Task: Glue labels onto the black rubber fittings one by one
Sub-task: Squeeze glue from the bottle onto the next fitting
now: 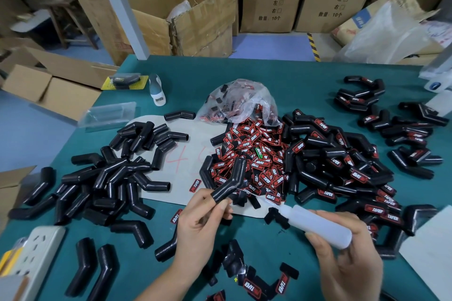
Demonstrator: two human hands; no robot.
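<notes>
You held one bent black rubber fitting [228,183] near the middle of the green surface [293,73], its upper arm slanting up and away over the heap of labels. Your left hand [200,222] had its grip clamped on the fitting's lower end, fingers wrapped round it. Your right hand [347,259] had its grip closed round a pale squeeze bottle of glue [315,223], the nozzle aimed left toward the fitting; whether the tip touched the rubber could not be told.

Just beyond lay a heap of red-and-black labels [252,151], spilling from an opened clear plastic bag [238,98] that held more of them. To the right, a large pile of labelled fittings [342,166] suggested a good share of the work was done, with more labelled ones spread farther right. To the left, a sizeable pile of bare fittings [117,176] was left to do, so the job looked roughly midway.

Farther off, past the surface's edge, stood an open cardboard box [195,19] with something pale inside, and closed cartons beside it.
</notes>
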